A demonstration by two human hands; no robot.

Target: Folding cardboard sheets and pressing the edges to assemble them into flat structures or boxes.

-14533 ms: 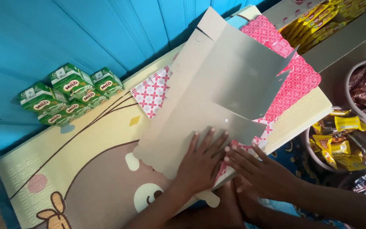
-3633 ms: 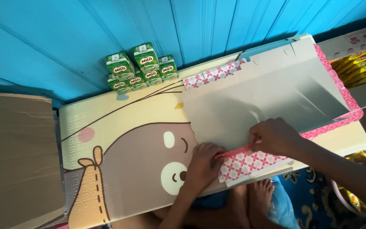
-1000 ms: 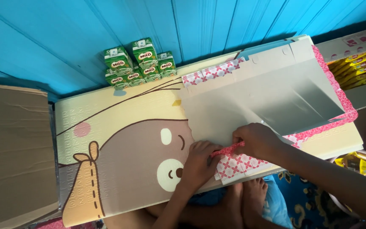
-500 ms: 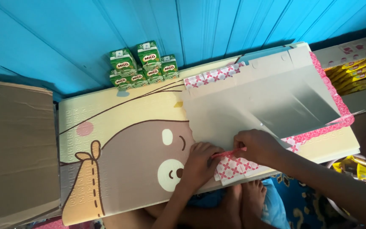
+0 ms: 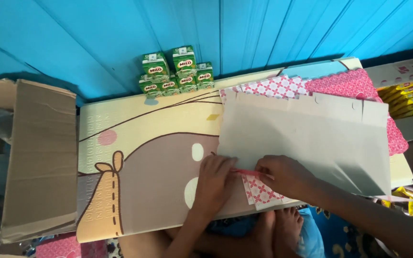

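A flattened grey cardboard sheet (image 5: pixel 311 138) lies over pink patterned wrapping paper (image 5: pixel 345 83) on a cream and brown cartoon play mat (image 5: pixel 144 157). My left hand (image 5: pixel 216 184) presses flat on the sheet's near left corner. My right hand (image 5: pixel 283 174) sits just right of it and pinches a thin red pen-like stick (image 5: pixel 247 172) that lies along the sheet's lower edge. White paper with a red pattern (image 5: pixel 261 191) pokes out below the sheet between my hands.
Several small green drink cartons (image 5: pixel 175 71) stand against the blue plank wall (image 5: pixel 216 33). A brown cardboard box (image 5: pixel 39 157) lies at the left. Yellow snack packets (image 5: pixel 409 98) fill a shelf at the right. My bare feet (image 5: pixel 283 229) rest under the mat's near edge.
Over the earlier frames the sheet was swung flat and squared on the mat. In the last second my hands stay at its lower left edge, and the view shifts slightly.
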